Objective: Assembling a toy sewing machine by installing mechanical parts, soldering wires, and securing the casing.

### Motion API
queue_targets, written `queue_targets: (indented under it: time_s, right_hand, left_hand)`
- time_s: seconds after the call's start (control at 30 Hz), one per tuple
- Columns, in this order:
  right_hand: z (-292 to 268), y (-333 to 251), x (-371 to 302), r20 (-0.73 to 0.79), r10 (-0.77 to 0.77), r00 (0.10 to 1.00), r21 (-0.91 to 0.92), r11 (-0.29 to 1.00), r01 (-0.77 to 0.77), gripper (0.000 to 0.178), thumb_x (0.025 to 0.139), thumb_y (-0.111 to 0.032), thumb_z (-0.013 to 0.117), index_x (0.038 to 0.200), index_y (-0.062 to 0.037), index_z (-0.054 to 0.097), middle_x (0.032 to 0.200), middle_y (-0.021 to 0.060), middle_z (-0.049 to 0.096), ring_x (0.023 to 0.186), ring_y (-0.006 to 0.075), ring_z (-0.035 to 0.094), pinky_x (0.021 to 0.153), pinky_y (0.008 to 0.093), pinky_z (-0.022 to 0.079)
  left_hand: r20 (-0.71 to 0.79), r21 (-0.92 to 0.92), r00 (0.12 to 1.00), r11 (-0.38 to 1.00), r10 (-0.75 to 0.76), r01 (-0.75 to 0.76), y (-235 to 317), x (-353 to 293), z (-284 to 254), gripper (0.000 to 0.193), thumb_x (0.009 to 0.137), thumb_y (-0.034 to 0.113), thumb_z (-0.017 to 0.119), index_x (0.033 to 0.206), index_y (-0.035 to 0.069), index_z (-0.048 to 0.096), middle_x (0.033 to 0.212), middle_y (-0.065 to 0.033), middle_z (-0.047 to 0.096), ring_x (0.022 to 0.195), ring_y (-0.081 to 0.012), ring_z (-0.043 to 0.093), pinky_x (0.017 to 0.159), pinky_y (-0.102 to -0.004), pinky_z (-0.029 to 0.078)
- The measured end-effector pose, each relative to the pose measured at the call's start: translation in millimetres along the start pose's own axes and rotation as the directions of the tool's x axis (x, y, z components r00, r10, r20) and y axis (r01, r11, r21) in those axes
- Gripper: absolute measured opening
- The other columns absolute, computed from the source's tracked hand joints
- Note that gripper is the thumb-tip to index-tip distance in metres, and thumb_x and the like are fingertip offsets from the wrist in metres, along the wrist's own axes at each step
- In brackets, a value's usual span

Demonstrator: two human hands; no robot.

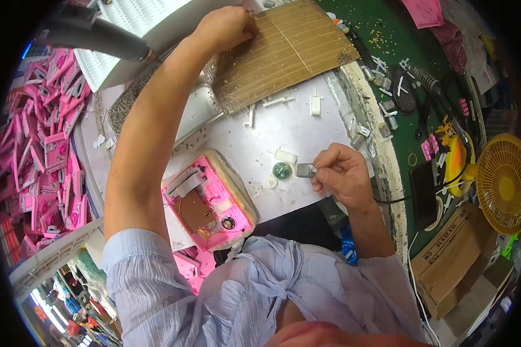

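At eight o'clock, nearest us, a casing [237, 215] of glossy pink plastic holds a flat brown panel [192, 213]. At three o'clock, our right hand [346, 176] pinches a small grey block [304, 170] just beside a round green disc [282, 170]. Farther, near twelve, our left hand [228, 26] curls at the edge of ribbed cardboard [283, 66]; we cannot tell whether it grips anything.

Black lettering [450, 233] on cardboard box [464, 254]
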State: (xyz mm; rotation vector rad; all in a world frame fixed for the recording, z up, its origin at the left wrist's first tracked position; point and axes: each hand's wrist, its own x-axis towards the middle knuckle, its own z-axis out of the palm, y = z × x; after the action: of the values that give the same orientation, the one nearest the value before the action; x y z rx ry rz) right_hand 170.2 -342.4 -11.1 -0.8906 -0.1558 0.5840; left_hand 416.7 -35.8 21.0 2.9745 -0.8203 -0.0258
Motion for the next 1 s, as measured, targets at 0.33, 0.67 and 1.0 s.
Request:
queue_targets:
  time_s: [0.33,0.67,1.0]
  right_hand:
    - [12,-6,-3,-0.083,0.053,0.995,-0.090,0.994,-0.060,0.020,0.088,0.001,0.079,0.100,0.0030,0.064,0.085,0.0090,0.068,0.073,0.0126,0.067,0.065,0.0248,0.055]
    - [22,4,-8,-0.273,-0.122,0.954,-0.446,0.895,-0.013,0.054,0.084,0.010,0.076,0.134,0.0025,0.058,0.090,0.0058,0.069,0.078,0.0078,0.063,0.068,0.0201,0.050]
    - [31,10,10,0.026,-0.021,0.999,-0.940,0.339,0.032,0.040,0.085,-0.003,0.073,0.124,-0.0064,0.071,0.086,0.0086,0.067,0.069,0.0153,0.062,0.067,0.0283,0.051]
  left_hand:
    - [-0.004,0.225,0.991,0.965,-0.135,0.132,17,12,10,0.019,0.078,0.020,0.068,0.082,0.004,0.076,0.092,-0.0195,0.075,0.092,-0.0362,0.073,0.087,-0.0533,0.055]
    - [-0.185,-0.158,0.927,0.941,-0.327,0.300,14,-8,19,0.020,0.078,0.024,0.075,0.088,0.006,0.077,0.092,-0.0193,0.074,0.095,-0.0369,0.072,0.087,-0.0506,0.055]
    - [-0.361,-0.660,0.851,0.749,-0.381,0.055,88,-73,-28,0.021,0.080,0.011,0.072,0.097,-0.001,0.072,0.101,-0.0203,0.069,0.098,-0.0369,0.067,0.088,-0.0432,0.054]
